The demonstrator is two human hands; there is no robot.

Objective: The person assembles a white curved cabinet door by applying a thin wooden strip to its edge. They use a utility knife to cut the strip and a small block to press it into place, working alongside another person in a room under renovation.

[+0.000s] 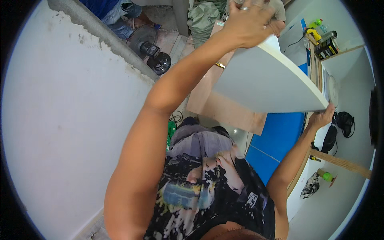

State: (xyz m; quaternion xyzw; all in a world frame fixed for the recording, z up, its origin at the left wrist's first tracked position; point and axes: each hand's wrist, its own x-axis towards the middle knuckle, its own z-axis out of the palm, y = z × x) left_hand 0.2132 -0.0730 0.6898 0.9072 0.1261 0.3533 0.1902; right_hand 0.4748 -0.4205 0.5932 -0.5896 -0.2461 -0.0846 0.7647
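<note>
A white board with a pale edge stands tilted in front of me, above a sheet of bare plywood. My left hand reaches to the board's far upper corner; its fingers are spread and a little blurred, and a ring shows on one. How firmly that hand touches the corner I cannot tell. At the opposite, near right corner, my right hand is closed around the board's edge, with its fingertips at the corner.
A white wall with a broken edge runs along the left. Beyond it stand a black fan and a person in jeans. Another person is partly visible behind my left hand. Blue panels and cluttered shelves line the right.
</note>
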